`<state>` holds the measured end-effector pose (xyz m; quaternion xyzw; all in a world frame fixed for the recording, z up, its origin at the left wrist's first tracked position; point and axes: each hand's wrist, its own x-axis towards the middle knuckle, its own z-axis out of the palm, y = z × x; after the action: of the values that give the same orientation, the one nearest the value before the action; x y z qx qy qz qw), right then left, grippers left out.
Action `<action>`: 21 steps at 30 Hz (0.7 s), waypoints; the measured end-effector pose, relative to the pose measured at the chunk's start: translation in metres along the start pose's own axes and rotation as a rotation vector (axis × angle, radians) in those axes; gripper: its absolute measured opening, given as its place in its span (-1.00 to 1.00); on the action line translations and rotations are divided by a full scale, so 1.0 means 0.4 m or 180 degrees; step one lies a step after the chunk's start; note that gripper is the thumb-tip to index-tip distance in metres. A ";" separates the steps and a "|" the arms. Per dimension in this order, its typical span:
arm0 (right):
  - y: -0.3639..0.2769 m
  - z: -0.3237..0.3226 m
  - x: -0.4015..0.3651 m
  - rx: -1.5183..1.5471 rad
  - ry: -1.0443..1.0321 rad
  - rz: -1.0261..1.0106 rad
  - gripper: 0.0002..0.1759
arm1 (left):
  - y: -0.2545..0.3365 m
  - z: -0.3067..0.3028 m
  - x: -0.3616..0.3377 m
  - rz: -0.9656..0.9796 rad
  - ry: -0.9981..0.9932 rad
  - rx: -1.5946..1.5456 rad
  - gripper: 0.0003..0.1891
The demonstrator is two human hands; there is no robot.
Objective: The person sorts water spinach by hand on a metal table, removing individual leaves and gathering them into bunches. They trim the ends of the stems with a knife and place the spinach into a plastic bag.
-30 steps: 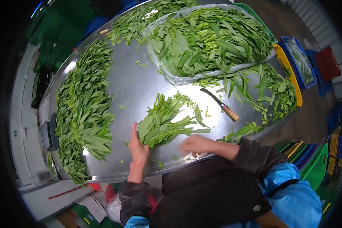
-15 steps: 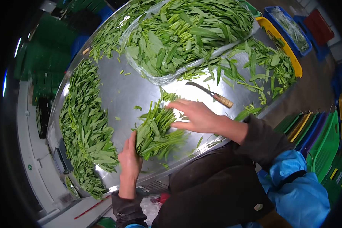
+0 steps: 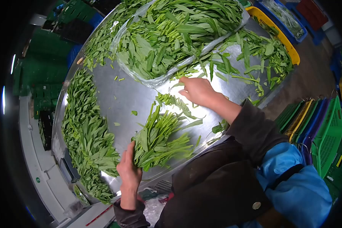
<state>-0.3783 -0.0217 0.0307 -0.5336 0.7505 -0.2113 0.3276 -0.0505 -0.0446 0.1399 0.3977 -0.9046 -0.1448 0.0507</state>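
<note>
My left hand (image 3: 129, 171) is closed around the leafy end of a bunch of long-stemmed greens (image 3: 155, 138), which look like water spinach. The bunch lies on the metal table (image 3: 106, 91), its pale stems fanned to the right. My right hand (image 3: 197, 91) is above the table between the bunch and the big bag, with fingers curled together. A bit of green shows by its fingertips; what it grips is not clear. Loose cut pieces (image 3: 171, 99) lie just below it. The wooden-handled knife is out of sight, where my right hand and forearm now cover the table.
A large clear plastic bag (image 3: 155, 81) full of greens stands at the back. A long row of greens (image 3: 89, 133) lines the left edge. Loose greens (image 3: 269, 49) lie by a yellow crate (image 3: 288, 43). Several coloured crates (image 3: 323, 133) stand at the right.
My right hand has left the bunch and moved up over where the knife lay, its fingers now curled. My left hand keeps hold of the bunch. The view has shifted slightly.
</note>
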 end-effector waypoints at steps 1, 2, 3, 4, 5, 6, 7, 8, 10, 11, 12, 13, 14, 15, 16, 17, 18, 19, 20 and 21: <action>-0.009 0.015 -0.012 -0.0136 0.0579 -0.0927 -0.51 | 0.001 -0.001 0.005 0.0065 -0.0004 0.0015 -0.26; -0.025 0.034 -0.024 -0.0290 0.1152 -0.1860 -0.38 | 0.004 0.001 0.011 0.0124 0.0001 0.0022 -0.25; -0.075 0.028 -0.047 0.0343 0.0577 -0.2127 -0.24 | 0.010 0.004 0.016 0.0130 -0.0005 0.0017 -0.25; -0.119 0.041 -0.058 0.0444 0.0757 -0.2513 -0.40 | 0.016 0.003 0.020 0.0185 -0.0043 -0.0036 -0.25; -0.132 0.065 -0.048 0.0461 0.0783 -0.2497 -0.40 | 0.022 -0.001 0.027 0.0246 -0.0078 -0.0079 -0.24; -0.149 0.072 -0.038 0.0926 0.0382 -0.2594 -0.54 | 0.037 -0.006 0.033 0.0202 -0.0131 -0.0145 -0.24; -0.156 0.074 -0.034 0.1387 -0.0036 -0.2680 -0.68 | 0.037 -0.009 0.032 0.0207 -0.0132 -0.0140 -0.24; -0.150 0.069 -0.040 0.2709 -0.0771 -0.0875 -0.77 | 0.035 -0.012 0.029 0.0269 -0.0081 -0.0125 -0.24; -0.064 0.101 0.020 0.5544 -0.0242 -0.0226 -0.71 | 0.024 -0.012 0.019 0.0301 -0.0011 -0.0124 -0.24; -0.029 0.064 0.029 0.5423 0.0063 0.0206 -0.75 | 0.015 -0.011 0.007 0.0253 0.0086 -0.0268 -0.24; 0.008 0.024 0.033 0.5286 0.0378 0.0625 -0.79 | 0.008 -0.012 -0.002 0.0220 0.0181 -0.0404 -0.24; 0.028 0.001 0.035 0.3283 0.0335 0.0605 -0.87 | 0.006 -0.013 -0.006 0.0214 0.0189 -0.0404 -0.24; 0.026 0.007 0.022 0.1368 0.1398 -0.0407 -0.87 | 0.006 -0.012 -0.008 0.0127 0.0222 -0.0368 -0.24; 0.001 -0.003 -0.015 -0.0649 0.2308 -0.1362 -0.81 | 0.009 -0.008 -0.009 0.0042 0.0247 -0.0341 -0.24; -0.041 -0.014 -0.049 0.0082 0.1779 -0.1653 -0.70 | 0.017 -0.008 -0.007 0.0006 0.0252 -0.0390 -0.26; -0.086 -0.013 -0.069 0.0813 0.1239 -0.1924 -0.57 | 0.017 -0.001 -0.002 0.0013 0.0249 -0.0393 -0.26; -0.118 0.006 -0.080 0.0605 0.0743 -0.2287 -0.61 | 0.013 0.008 0.003 0.0056 0.0287 -0.0417 -0.27; -0.140 0.017 -0.084 0.0392 0.0246 -0.2635 -0.63 | 0.011 0.012 0.009 0.0106 0.0325 -0.0439 -0.27; -0.136 0.035 -0.075 0.0389 0.0263 -0.2631 -0.63 | 0.022 0.007 0.013 -0.0028 0.0204 -0.0585 -0.29; -0.132 0.054 -0.064 0.0601 0.0202 -0.2576 -0.64 | 0.021 0.007 0.012 -0.0022 0.0206 -0.0583 -0.29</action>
<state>-0.3224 -0.0149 0.0578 -0.7464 0.4673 -0.4073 0.2423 -0.0601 -0.0421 0.1397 0.3990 -0.8841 -0.2141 0.1156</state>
